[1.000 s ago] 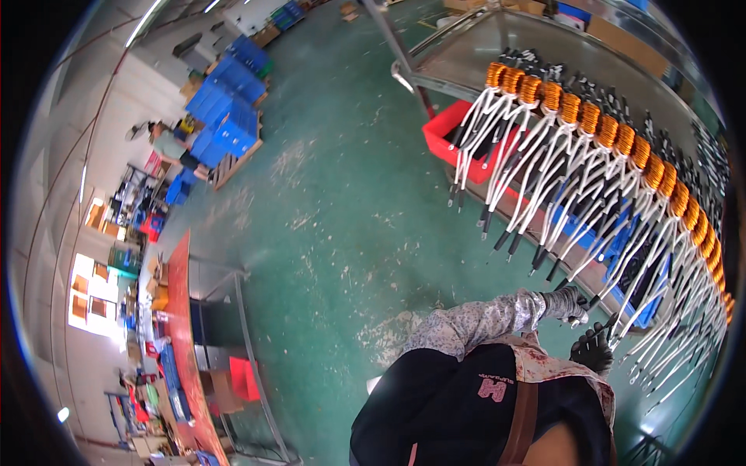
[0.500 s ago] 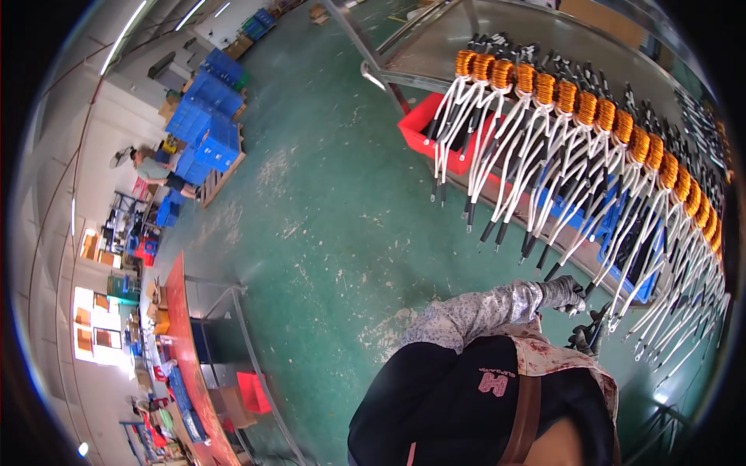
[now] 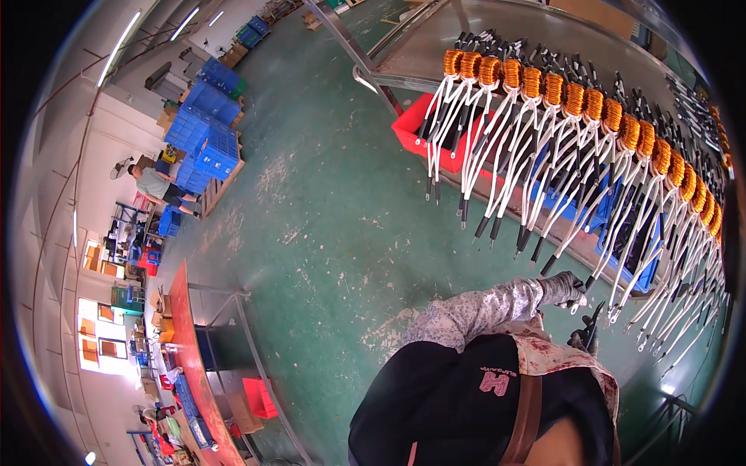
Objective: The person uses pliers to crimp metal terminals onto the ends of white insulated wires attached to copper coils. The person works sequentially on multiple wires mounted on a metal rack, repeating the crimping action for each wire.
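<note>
1. Green floor [image 3: 326, 233] fills much of my feed, running up to the metal tabletop [image 3: 497, 27], my landmark for everything that follows.
2. Well off to the left of that tabletop, blue crates [image 3: 190, 128] stand stacked on a pallet; from here I can't see inside them.
3. Under the tabletop's near edge, towards its left end, sits a red bin [image 3: 412, 136]; hanging leads mask most of its inside, so I won't call its contents.
4. Further right beneath the tabletop there's a blue bin [image 3: 643, 281], and I'm seeing dark pieces in it, too jumbled to name.
5. Along the tabletop's near edge, what a line-up: copper coils [image 3: 573, 99] side by side, their white, black-sleeved leads draping over the side.
6. Below that edge, on the wearer's side, comes the gloved left hand [image 3: 561, 289], fingers apparently pinching one lead [image 3: 588, 283] by its end.
7. Just beside it, a little farther out from the tabletop, the gloved right hand [image 3: 583, 339] has its fingers curled round a slim dark tool [image 3: 597, 312]; I can't tell how its jaws stand.
8. My read: this step is work on a single lead end, with the tool near but not clearly touching. The move calls for a steady left pinch and the tool tip lined up on that end.
</note>
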Tool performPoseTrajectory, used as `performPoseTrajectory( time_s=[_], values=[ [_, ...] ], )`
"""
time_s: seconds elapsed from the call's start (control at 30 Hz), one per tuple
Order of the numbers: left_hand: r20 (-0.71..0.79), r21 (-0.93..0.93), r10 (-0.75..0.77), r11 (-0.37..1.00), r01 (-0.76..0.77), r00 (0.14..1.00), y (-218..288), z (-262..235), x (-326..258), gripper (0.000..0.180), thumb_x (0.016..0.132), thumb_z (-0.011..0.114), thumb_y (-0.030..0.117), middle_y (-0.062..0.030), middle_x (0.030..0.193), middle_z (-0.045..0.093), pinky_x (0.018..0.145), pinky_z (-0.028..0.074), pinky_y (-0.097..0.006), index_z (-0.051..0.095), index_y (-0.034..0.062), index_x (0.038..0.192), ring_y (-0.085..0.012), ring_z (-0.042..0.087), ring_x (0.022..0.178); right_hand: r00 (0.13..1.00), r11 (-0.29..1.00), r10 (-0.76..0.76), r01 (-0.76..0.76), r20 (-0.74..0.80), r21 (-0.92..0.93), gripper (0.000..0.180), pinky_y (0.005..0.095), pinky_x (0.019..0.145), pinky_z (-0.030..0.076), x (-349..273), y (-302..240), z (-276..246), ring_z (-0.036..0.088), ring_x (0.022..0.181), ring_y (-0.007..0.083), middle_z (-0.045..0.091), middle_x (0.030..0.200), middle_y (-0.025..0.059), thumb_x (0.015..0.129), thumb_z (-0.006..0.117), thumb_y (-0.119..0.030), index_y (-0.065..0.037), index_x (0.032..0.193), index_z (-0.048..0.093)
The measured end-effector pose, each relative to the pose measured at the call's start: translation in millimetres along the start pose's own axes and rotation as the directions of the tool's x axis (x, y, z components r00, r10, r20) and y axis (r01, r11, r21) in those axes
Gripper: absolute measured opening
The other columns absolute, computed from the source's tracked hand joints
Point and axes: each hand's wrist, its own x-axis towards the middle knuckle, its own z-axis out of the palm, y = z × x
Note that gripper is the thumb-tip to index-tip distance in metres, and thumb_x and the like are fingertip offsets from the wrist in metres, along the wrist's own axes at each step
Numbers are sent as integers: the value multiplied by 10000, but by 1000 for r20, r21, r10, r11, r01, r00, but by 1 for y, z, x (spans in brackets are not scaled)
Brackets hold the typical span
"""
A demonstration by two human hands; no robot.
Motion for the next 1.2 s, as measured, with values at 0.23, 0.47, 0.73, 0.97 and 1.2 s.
performPoseTrajectory(
  time_s=[0.23, 0.47, 0.73, 0.97, 1.2],
  values=[
    [-107, 43, -27, 999, 32, 994, 12, -1, -18, 138, 704, 670, 182, -19, 524, 551, 391, 370, -237, 611, 69, 651, -93, 482, 416, 997, 999, 53, -52, 50, -9, 440, 171, 436, 369, -2, -11, 13, 430, 575, 54, 465, 723, -31, 821, 592, -146, -133, 1221, 411],
    [-131, 28, 3, 1000, 1, 991, 31, 6, -36, 183, 705, 677, 187, -11, 508, 524, 419, 370, -243, 578, 67, 609, -90, 469, 430, 994, 996, 88, -86, 61, -33, 416, 182, 429, 373, 9, 7, 3, 457, 602, 63, 473, 773, -24, 783, 602, -115, -114, 1168, 443],
    [-58, 90, -5, 996, 10, 998, 34, -3, -29, 150, 719, 659, 187, -10, 517, 527, 392, 345, -229, 605, 67, 648, -85, 450, 409, 999, 998, 30, -29, -24, 53, 397, 178, 430, 370, -5, 1, 20, 462, 606, 51, 477, 745, -42, 785, 622, -140, -111, 1150, 467],
    [-33, 16, -3, 1000, 3, 999, 37, -10, -35, 147, 697, 678, 192, -18, 528, 539, 377, 334, -225, 606, 68, 663, -88, 454, 407, 999, 996, -38, 39, -14, 83, 401, 175, 450, 333, -5, 24, 35, 459, 607, 59, 481, 721, -43, 786, 636, -149, -100, 1148, 469],
    [-70, 8, -31, 999, 32, 997, 33, -24, -39, 158, 677, 698, 194, -19, 539, 545, 380, 348, -224, 604, 67, 676, -96, 476, 428, 992, 989, -126, 125, -2, 78, 384, 149, 442, 321, -19, -9, 70, 442, 587, 32, 483, 717, -53, 799, 616, -123, -104, 1154, 473]
  ],
)
